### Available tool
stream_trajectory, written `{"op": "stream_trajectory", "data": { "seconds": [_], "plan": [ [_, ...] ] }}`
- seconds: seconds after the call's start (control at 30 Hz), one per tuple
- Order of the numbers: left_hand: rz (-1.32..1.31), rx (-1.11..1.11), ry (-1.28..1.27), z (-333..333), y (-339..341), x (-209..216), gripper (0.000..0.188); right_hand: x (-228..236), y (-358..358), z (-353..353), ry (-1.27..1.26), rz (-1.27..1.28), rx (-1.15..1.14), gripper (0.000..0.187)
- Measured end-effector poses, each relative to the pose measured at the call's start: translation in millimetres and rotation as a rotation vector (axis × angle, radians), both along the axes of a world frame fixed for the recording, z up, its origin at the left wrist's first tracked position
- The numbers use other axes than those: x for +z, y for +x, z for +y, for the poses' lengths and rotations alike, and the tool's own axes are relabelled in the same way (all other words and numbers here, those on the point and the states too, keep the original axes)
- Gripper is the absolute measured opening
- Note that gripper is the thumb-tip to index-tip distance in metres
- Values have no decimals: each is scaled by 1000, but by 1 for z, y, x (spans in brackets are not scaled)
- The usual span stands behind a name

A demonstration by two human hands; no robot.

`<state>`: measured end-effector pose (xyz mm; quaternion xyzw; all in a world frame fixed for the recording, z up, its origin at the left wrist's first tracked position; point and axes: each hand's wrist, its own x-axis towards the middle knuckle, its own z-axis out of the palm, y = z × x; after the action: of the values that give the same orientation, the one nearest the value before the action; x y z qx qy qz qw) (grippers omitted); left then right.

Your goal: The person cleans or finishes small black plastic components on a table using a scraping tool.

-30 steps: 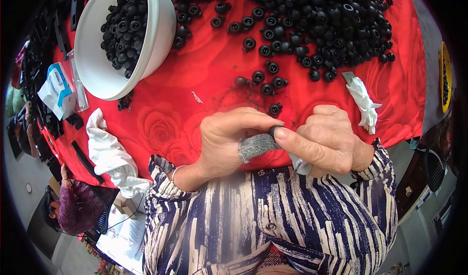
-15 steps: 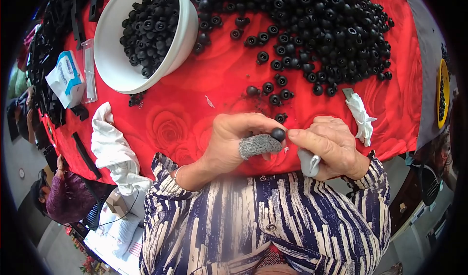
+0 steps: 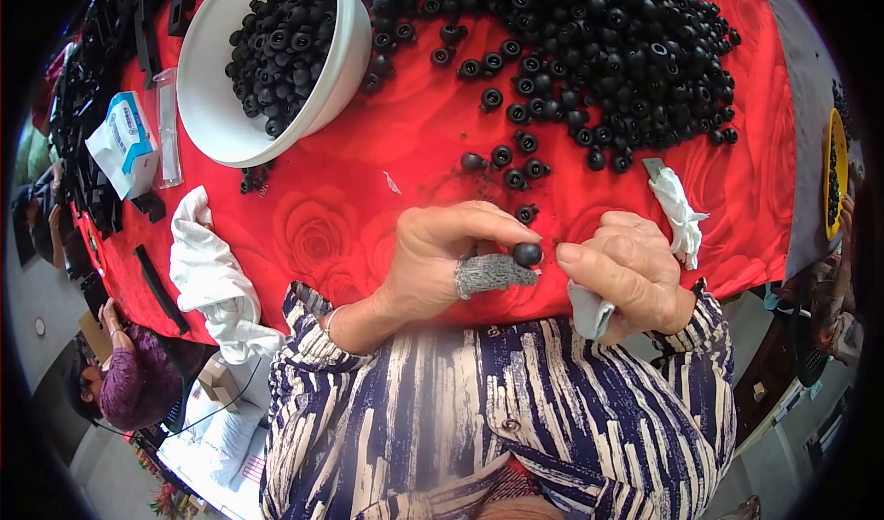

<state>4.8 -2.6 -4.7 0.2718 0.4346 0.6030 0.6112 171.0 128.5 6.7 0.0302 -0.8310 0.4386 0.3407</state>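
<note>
My left hand (image 3: 414,257) pinches a small black rounded plastic part (image 3: 527,255) between its fingertips, with a grey knitted sleeve (image 3: 493,274) over one finger. Just right of the part, my right hand (image 3: 631,271) is curled closed, its thumb pointing toward the part with a narrow gap between. A pale grey cloth-like piece (image 3: 589,311) shows under its curled fingers; whether the hand grips anything else is hidden. Several similar black parts (image 3: 514,179) lie just beyond my hands, below a large heap of them (image 3: 626,59).
A white bowl (image 3: 354,69) of black parts stands far left on the red cloth (image 3: 405,151). White cloths (image 3: 210,276) lie left, and a white glove-like bundle (image 3: 680,216) right. A blue-white packet (image 3: 129,147) and black strips (image 3: 158,290) line the left edge. Another person (image 3: 129,382) sits left.
My right hand has drawn slightly away from the black part, widening the gap. My left hand keeps its pinch on the part. At the right edge, another person's arm has appeared near the yellow bowl.
</note>
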Motion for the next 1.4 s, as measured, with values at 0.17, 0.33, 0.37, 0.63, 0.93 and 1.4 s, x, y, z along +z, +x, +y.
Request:
{"op": "stream_trajectory", "data": {
  "seconds": [0.17,0.33,0.37,0.63,0.93,1.4],
  "plan": [
    [98,6,77,1,1,-4,27,-4,-6,-4,89,-28,7,56],
    [81,-7,11,-4,0,-2,25,-2,-4,-5,136,-71,-14,56],
    [109,-25,16,-4,-1,-3,24,-1,-4,-3,123,-80,10,56],
    [232,81,248,0,0,-6,26,-8,-1,-4,-2,-113,-22,44],
    [291,104,256,1,-1,-3,27,-9,-1,-4,20,-58,15,50],
    [818,480,267,0,-26,39,24,-5,-3,-2,169,-51,-125,50]
  ]
}}
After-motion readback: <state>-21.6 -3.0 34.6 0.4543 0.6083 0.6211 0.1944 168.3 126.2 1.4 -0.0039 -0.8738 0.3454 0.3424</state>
